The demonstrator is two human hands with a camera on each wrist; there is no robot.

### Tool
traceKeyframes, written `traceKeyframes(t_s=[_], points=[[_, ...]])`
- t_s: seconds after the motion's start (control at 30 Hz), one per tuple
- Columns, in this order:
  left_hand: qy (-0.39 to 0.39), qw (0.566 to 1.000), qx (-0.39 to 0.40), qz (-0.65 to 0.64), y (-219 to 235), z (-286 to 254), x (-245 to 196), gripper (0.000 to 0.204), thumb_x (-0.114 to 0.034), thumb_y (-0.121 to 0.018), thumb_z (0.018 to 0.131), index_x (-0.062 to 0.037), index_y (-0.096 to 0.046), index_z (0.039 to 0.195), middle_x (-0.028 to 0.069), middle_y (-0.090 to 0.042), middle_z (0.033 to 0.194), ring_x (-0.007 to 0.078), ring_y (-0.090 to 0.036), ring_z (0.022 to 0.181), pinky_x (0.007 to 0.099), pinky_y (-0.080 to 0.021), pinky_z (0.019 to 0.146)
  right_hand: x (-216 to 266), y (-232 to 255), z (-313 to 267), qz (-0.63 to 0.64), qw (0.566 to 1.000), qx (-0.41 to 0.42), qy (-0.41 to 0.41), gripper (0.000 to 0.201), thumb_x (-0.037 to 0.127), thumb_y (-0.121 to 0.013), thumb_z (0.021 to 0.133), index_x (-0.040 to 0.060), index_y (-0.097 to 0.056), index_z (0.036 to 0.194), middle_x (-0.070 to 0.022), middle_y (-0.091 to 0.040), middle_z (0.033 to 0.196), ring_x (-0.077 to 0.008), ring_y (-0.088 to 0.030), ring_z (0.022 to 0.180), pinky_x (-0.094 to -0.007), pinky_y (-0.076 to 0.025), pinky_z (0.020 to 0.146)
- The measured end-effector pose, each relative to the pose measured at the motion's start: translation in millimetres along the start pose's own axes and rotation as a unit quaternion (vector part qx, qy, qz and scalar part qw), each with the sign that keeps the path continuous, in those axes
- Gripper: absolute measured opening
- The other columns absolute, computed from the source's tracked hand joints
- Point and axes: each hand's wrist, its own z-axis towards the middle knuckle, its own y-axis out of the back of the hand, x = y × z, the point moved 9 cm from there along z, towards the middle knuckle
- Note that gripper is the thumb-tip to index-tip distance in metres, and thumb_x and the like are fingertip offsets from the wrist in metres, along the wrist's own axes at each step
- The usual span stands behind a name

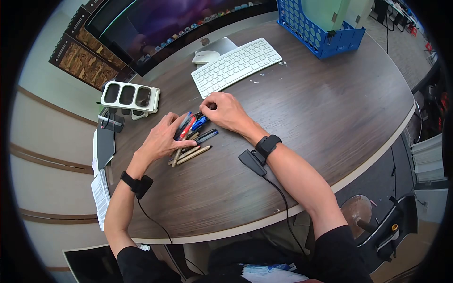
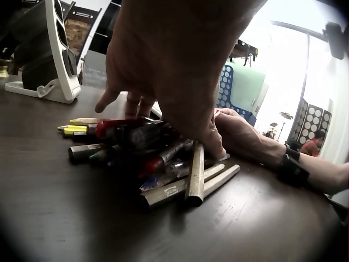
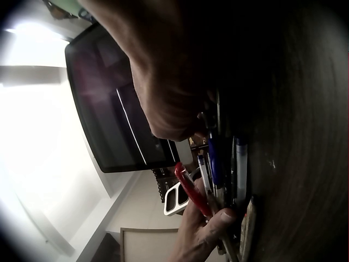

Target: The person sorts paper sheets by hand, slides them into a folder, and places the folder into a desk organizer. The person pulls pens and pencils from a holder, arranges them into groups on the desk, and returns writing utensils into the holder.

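Observation:
A loose bundle of pens and pencils lies on the desk in front of the person. The left hand holds the bundle from above, its thumb along the near side and its fingers on the far side. Between them show a red pen and a blue pen. Wooden pencils stick out below the thumb, beside a clear pen with a dark cap. At the bundle's far end, the right hand has curled fingers and thumb around the tip of a dark pen, mostly hidden by the fingers.
A white keyboard and a mouse lie beyond the hands, before a monitor. Left stand a white three-slot holder and a dark pen cup. A blue file rack is at the back right. Cables hang from both wrists.

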Motion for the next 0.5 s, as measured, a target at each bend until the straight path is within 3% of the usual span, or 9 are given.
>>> traceKeyframes(t_s=[0.2, 0.27, 0.5], points=[[0.015, 0.999, -0.026, -0.017, -0.4, -4.8, -3.2, 0.096, -0.064, -0.074, 0.092, -0.0138, -0.038, 0.165, 0.0188, -0.054, 0.140, 0.0384, -0.059, 0.127, 0.0480, -0.052, 0.103, -1.6, 0.6, 0.5, 0.001, 1.000, -0.007, 0.007, 0.027, 0.023, -0.070, 0.091, -0.0012, -0.079, 0.095, -0.0224, -0.076, 0.094, -0.0399, -0.074, 0.091, -0.0470, -0.058, 0.086], [0.010, 0.999, -0.037, 0.000, -1.3, -11.0, -8.0, 0.093, -0.063, -0.071, 0.094, -0.0144, -0.037, 0.166, 0.0202, -0.054, 0.142, 0.0391, -0.059, 0.128, 0.0492, -0.053, 0.105, -2.4, 0.6, -0.1, -0.011, 1.000, -0.010, 0.012, 0.026, 0.023, -0.072, 0.092, -0.0018, -0.079, 0.097, -0.0184, -0.076, 0.092, -0.0313, -0.073, 0.083, -0.0411, -0.058, 0.079], [-0.010, 0.999, -0.039, 0.034, -8.4, -28.8, -16.5, 0.079, -0.052, -0.060, 0.106, -0.0167, -0.030, 0.170, 0.0268, -0.050, 0.148, 0.0432, -0.056, 0.132, 0.0503, -0.050, 0.111, -4.6, -0.3, -0.4, 0.003, 1.000, -0.005, 0.004, 0.024, 0.022, -0.071, 0.092, 0.0000, -0.079, 0.097, -0.0169, -0.077, 0.092, -0.0296, -0.074, 0.084, -0.0405, -0.058, 0.080]])
